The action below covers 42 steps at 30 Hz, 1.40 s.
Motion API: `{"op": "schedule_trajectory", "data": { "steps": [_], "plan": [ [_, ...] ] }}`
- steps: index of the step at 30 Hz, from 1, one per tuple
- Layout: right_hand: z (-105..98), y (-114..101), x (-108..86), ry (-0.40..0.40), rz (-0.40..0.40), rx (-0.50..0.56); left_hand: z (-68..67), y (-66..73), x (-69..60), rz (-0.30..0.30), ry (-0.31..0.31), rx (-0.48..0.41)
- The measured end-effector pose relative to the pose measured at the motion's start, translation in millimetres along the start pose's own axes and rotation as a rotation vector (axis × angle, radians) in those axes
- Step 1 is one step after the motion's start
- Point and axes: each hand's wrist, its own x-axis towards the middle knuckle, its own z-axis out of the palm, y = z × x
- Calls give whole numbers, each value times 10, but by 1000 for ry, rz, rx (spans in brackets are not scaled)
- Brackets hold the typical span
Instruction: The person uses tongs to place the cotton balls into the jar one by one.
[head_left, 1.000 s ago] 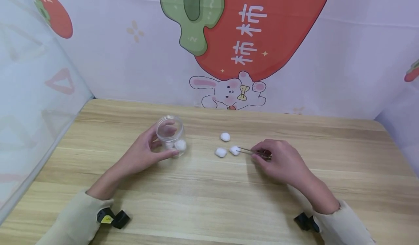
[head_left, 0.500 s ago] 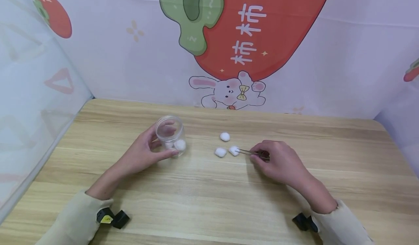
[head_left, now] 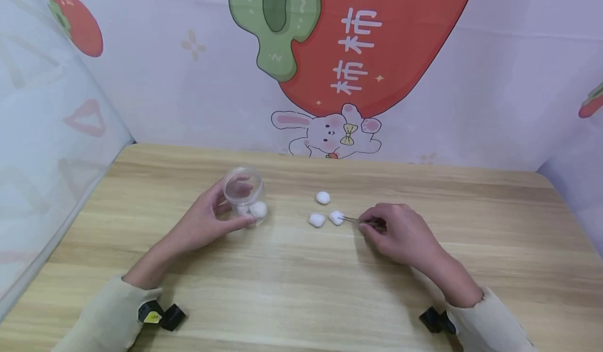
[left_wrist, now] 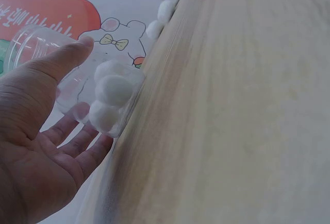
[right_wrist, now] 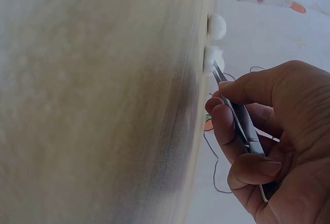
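Observation:
A clear, lidless jar [head_left: 245, 187] stands upright on the table, with my left hand [head_left: 209, 216] curled round its side. Several white cotton balls [left_wrist: 114, 90] lie at its bottom in the left wrist view. My right hand [head_left: 402, 231] grips metal tweezers [right_wrist: 246, 128] between thumb and fingers. Their tips touch the nearest white ball [head_left: 336, 217] on the table, and look close together. Two more balls lie beside it, one to the left [head_left: 316, 219] and one behind [head_left: 322, 197].
The wooden table [head_left: 282, 289] reaches back to a printed cloth [head_left: 198, 90] with a red fruit and a rabbit. Another cloth [head_left: 42, 148] hangs along the left side. Black devices sit at the left cuff [head_left: 162, 315] and the right cuff [head_left: 438, 320].
The tweezer tips have drawn together at the right-hand ball, and my right hand has shifted slightly left. My left hand and the jar have stayed in place.

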Motion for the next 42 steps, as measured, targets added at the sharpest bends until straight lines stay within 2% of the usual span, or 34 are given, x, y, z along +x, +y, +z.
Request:
{"op": "schedule_trajectory", "data": {
  "steps": [15, 28, 42],
  "plan": [
    [32, -11, -14, 40, 0, -20, -5, -18, -30, 2, 6, -8],
    [27, -13, -12, 40, 31, 1, 1, -13, -28, 13, 10, -4],
    [29, 5, 2, 42, 24, 21, 7, -11, -7, 15, 4, 3]
  ]
}}
